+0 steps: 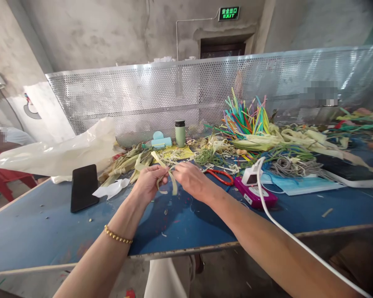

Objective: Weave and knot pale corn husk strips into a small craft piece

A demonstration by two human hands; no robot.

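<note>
Over the blue table, both of my hands meet around a pale corn husk strip point(174, 186). My left hand point(151, 181) is closed, pinching the strip between thumb and fingers. One end of it sticks up above the fingers and other ends hang below. Right beside it, my right hand point(189, 177) is closed too, its fingertips at the same strip. The exact grip of the right fingertips is partly hidden by the back of the hand. A heap of dried husks point(124, 165) lies behind my left hand.
A black phone point(84, 188) and white paper scrap point(111, 189) lie left. Right are red-handled scissors point(220, 176), a purple power strip point(255, 195) with white cable, a blue mask point(301, 185) and cord bundles. A green bottle point(180, 134) and colourful stems point(247, 116) stand behind.
</note>
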